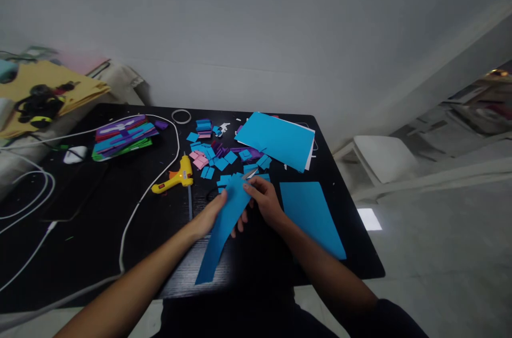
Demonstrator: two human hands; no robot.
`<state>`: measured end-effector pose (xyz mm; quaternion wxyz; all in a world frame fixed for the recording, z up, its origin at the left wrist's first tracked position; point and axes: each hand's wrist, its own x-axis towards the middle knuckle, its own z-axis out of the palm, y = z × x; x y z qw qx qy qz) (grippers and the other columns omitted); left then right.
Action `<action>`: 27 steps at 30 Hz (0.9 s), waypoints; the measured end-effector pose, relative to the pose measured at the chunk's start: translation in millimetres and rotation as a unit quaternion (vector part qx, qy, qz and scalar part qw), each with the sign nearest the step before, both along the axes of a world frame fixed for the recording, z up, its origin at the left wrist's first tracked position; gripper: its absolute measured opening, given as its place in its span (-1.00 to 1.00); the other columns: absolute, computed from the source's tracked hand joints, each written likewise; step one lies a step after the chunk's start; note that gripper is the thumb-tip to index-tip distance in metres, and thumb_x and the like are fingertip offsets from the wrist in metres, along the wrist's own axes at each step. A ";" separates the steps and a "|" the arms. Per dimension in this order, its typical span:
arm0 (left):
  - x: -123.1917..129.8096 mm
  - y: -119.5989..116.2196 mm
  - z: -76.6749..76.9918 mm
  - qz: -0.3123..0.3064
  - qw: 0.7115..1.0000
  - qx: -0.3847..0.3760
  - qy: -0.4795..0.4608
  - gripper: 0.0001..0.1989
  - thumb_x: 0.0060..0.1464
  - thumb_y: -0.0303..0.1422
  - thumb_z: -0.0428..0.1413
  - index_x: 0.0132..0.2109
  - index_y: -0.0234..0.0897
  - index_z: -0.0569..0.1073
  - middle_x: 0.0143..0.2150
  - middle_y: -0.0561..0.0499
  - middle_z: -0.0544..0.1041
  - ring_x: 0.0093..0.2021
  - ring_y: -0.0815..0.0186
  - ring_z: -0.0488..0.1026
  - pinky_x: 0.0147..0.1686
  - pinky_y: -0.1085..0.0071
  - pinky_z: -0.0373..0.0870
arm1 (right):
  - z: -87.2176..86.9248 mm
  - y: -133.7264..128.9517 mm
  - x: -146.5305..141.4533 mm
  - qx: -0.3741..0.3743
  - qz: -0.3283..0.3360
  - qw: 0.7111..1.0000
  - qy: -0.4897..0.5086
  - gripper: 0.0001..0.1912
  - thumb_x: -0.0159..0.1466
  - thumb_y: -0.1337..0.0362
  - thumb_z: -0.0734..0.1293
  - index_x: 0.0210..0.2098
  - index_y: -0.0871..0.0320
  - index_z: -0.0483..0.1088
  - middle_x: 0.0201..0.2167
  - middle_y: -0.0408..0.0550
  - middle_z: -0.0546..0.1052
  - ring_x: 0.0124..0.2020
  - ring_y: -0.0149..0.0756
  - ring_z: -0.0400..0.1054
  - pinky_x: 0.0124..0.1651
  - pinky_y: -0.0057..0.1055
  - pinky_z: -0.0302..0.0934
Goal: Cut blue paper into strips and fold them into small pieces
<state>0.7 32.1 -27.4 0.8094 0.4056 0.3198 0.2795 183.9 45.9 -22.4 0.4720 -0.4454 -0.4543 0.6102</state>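
Observation:
A long blue paper strip (224, 226) hangs slantwise between my hands above the near part of the black table. My left hand (213, 214) is closed around its left edge, thumb on top and some fingers showing beneath. My right hand (266, 199) pinches the upper right edge of the strip between thumb and fingers. Just beyond the strip, a pair of scissors (250, 173) shows its silver blades; a dark loop to the left looks like its handle, and the middle is hidden by the paper. Small cut blue paper pieces (221, 163) lie scattered past my hands.
A yellow glue gun (176, 178) lies to the left, beside a white cable (132, 215). Blue sheets (276, 138) rest at the back right, and another blue sheet (310, 215) lies by my right forearm. Colored paper strips (124, 138) are piled left. A white stool (384, 157) stands right.

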 end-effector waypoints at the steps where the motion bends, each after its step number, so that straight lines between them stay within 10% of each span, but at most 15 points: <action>1: -2.0 4.0 -1.8 -0.005 0.999 -0.025 -0.020 -0.07 0.01 0.48 -0.06 -0.17 -0.40 0.56 -0.33 -0.22 0.62 -0.48 0.22 0.56 -0.54 0.40 0.48 | 0.2 0.4 0.5 0.001 0.001 1.000 0.007 -0.58 0.18 -0.08 0.51 -0.47 0.11 0.39 -0.64 -0.26 0.36 -0.62 -0.44 0.22 -0.51 -0.45 0.12; 8: -12.5 30.9 -16.5 -0.071 0.992 -0.091 -0.058 0.11 -0.06 0.54 -0.15 -0.05 -0.49 0.59 -0.30 -0.34 0.65 -0.36 0.01 0.63 -0.44 0.24 0.53 | 1.1 2.0 2.0 0.024 0.010 0.999 0.032 -0.61 0.21 -0.03 0.51 -0.46 0.11 0.39 -0.62 -0.26 0.35 -0.62 -0.44 0.22 -0.51 -0.45 0.11; 18: 0.9 5.2 8.9 0.037 0.997 -0.021 0.062 -0.45 0.04 0.11 0.32 -0.23 -0.37 0.56 -0.51 -0.05 0.58 -0.59 0.32 0.51 -0.55 0.46 0.47 | 1.3 0.4 -0.4 0.021 0.026 0.999 -0.002 -0.55 0.14 -0.13 0.53 -0.41 0.11 0.42 -0.59 -0.24 0.42 -0.60 -0.42 0.27 -0.48 -0.43 0.18; 27: 3.2 6.4 18.1 0.049 0.996 -0.006 0.080 -0.54 -0.02 -0.04 0.41 -0.23 -0.37 0.53 -0.54 0.01 0.56 -0.64 0.36 0.47 -0.61 0.49 0.42 | 5.0 -2.1 0.0 0.043 0.010 0.999 -0.021 -0.52 0.26 -0.21 0.39 -0.37 0.10 0.43 -0.58 -0.19 0.44 -0.56 -0.36 0.32 -0.46 -0.39 0.24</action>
